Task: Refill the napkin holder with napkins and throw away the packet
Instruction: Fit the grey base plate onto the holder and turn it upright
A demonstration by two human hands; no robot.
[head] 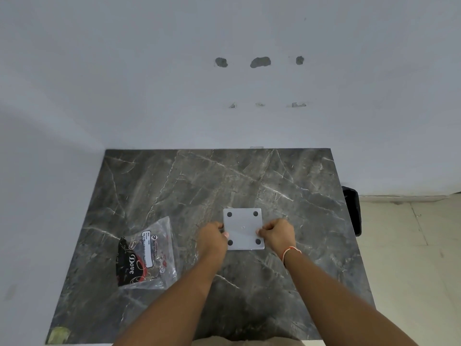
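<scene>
The napkin holder [243,228] is a frosted square piece with a black round foot at each corner, so its underside faces me. It sits at the middle of the dark marble table [189,186]. My left hand [212,237] grips its left edge and my right hand [277,233] grips its right edge. The napkin packet [147,255], a crumpled clear plastic bag with black and red print, lies flat on the table to the left of my left arm. No napkins show in view; whether any are under the holder is hidden.
A white wall rises right behind the table's far edge. A black bin [353,211] stands on the tiled floor past the table's right edge. A yellowish patch [58,334] marks the near left corner of the table.
</scene>
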